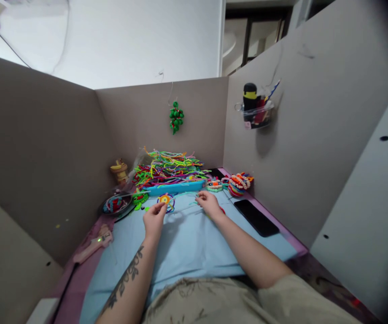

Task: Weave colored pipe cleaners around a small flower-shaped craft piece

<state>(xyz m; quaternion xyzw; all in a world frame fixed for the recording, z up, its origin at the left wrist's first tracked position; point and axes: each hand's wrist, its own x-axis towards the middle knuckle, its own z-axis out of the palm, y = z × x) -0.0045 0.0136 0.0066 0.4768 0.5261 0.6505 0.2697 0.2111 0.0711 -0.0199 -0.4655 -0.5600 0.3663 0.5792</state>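
Observation:
Near the middle of the blue cloth, my left hand (155, 218) is closed, thumb and finger pinching the edge of a small round pipe-cleaner piece (164, 199) with an orange centre and a purple ring. To its right my right hand (209, 204) pinches the end of a pale teal pipe cleaner (184, 194), which spans towards the round piece. Whether the strand is joined to that piece is too small to tell. Close beyond both hands stands a blue tray (175, 188) heaped with many-coloured pipe cleaners (173, 165). A green pipe-cleaner figure (140, 197) sits left of my left hand.
On the right lie a black phone (256, 218) and a striped pipe-cleaner figure (239, 183). A dark bowl (126, 207) and a pink glue gun (94, 245) with a lit green light are on the left. Grey panels (197, 112) enclose three sides.

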